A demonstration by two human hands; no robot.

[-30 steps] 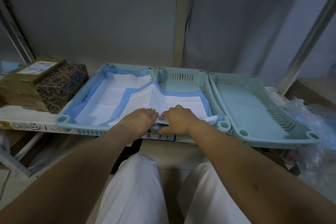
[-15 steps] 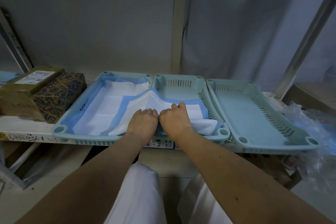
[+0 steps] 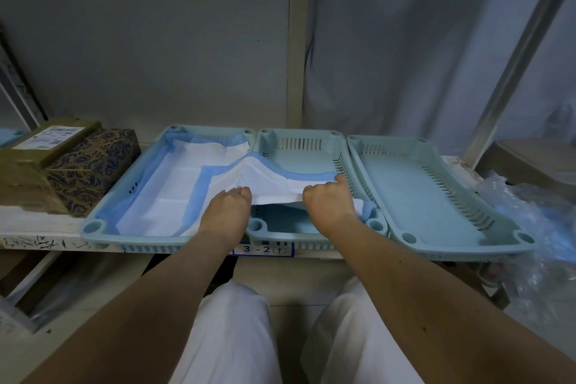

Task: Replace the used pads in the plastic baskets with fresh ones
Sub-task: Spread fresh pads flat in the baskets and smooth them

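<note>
Head view: left hand (image 3: pixel 229 209) and right hand (image 3: pixel 328 204), together half a second ago, now spread apart, fingers curled pinching white blue-bordered pad (image 3: pixel 268 182), front edge lifted over middle pale-green plastic basket (image 3: pixel 311 235). Likely unfolding it. Shelf label (image 3: pixel 265 249) reads "3-2". Box (image 3: pixel 54 137) label unreadable.
</note>
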